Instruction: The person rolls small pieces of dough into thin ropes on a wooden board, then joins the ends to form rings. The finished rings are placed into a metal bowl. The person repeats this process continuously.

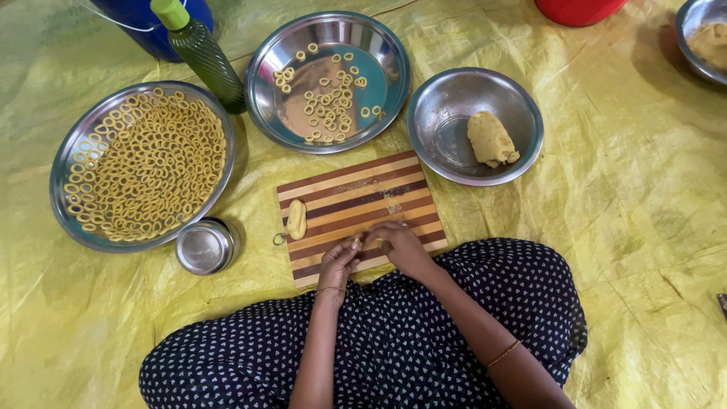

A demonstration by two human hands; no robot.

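Note:
A striped wooden cutting board [356, 193] lies on the yellow sheet in front of my crossed legs. Both hands meet over its near edge. My left hand [338, 261] and my right hand [400, 246] pinch a small strand of dough [357, 241] between their fingertips. A small oblong lump of dough [296, 219] rests on the board's left end. Beyond the board, a steel bowl [454, 98] holds a larger lump of dough [491, 139]. A steel plate [265, 76] carries a few dough rings, and a wide steel plate [68, 163] at the left is packed with several rings.
A small empty steel cup [204, 247] stands left of the board. A green ribbed bottle [203, 54] leans between the two plates, with a blue bucket [144, 19] behind it. A red container [579, 9] and another steel bowl [685, 34] sit at the far right.

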